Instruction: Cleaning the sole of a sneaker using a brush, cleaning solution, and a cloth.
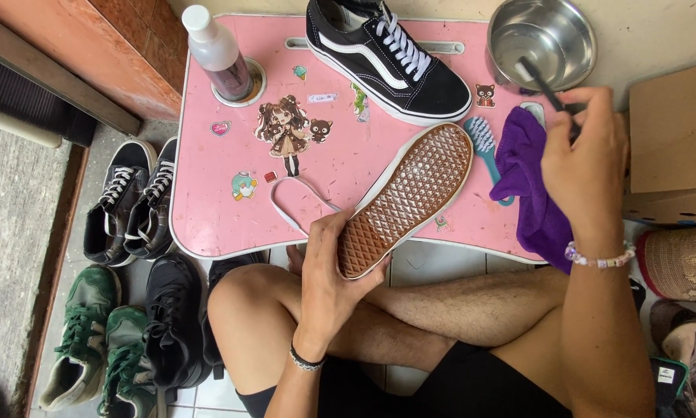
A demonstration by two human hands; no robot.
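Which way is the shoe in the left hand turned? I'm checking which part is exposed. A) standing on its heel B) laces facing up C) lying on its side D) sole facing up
D: the left hand grips the shoe at one end, and its patterned brown sole faces the camera, resting over the edge of the pink table.

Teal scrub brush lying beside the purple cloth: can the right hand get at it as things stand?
Probably not right away: the right hand already grips a thin black-handled brush. The teal scrub brush itself lies uncovered beside the purple cloth.
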